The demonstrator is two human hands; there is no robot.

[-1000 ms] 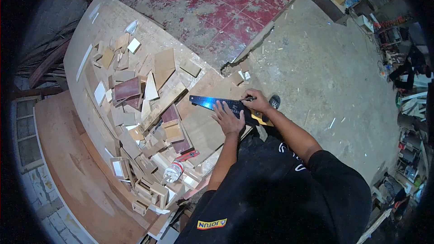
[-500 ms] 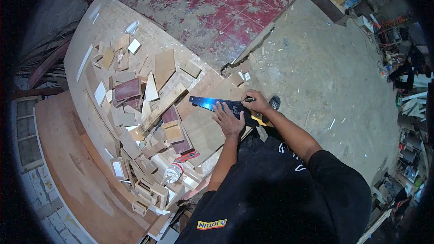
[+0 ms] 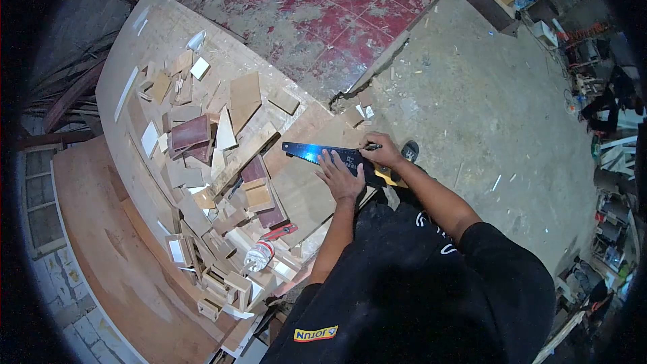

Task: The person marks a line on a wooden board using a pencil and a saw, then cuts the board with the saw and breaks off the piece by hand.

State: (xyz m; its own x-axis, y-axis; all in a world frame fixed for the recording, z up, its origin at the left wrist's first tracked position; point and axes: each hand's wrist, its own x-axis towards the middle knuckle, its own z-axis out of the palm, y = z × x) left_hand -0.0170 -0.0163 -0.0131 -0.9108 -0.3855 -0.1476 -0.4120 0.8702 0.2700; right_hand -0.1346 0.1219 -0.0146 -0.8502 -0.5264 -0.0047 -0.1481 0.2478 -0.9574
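Observation:
A hand saw (image 3: 302,151) with a dark, shiny blade lies across a pale wood board (image 3: 306,185) at the corner of the worktable. Its toothed edge faces left and toward me, and its yellow handle (image 3: 385,174) is close to my body. My left hand (image 3: 342,177) rests on the blade with fingers stretched and spread. My right hand (image 3: 384,151) is closed around a dark pen (image 3: 372,147), by the far edge of the saw near the handle. Whether the pen tip touches the board is hard to see.
Wood offcuts (image 3: 191,136) cover the worktable (image 3: 222,37) to the left. A white bottle (image 3: 259,256) and a red tool (image 3: 280,232) lie among them. Behind is a dusty red tiled floor (image 3: 323,7); concrete floor (image 3: 472,108) extends right, toward clutter along the wall.
Almost nothing differs. The saw's tip and both hands sit very slightly higher in view; the left hand still lies on the blade and the right still holds the pen.

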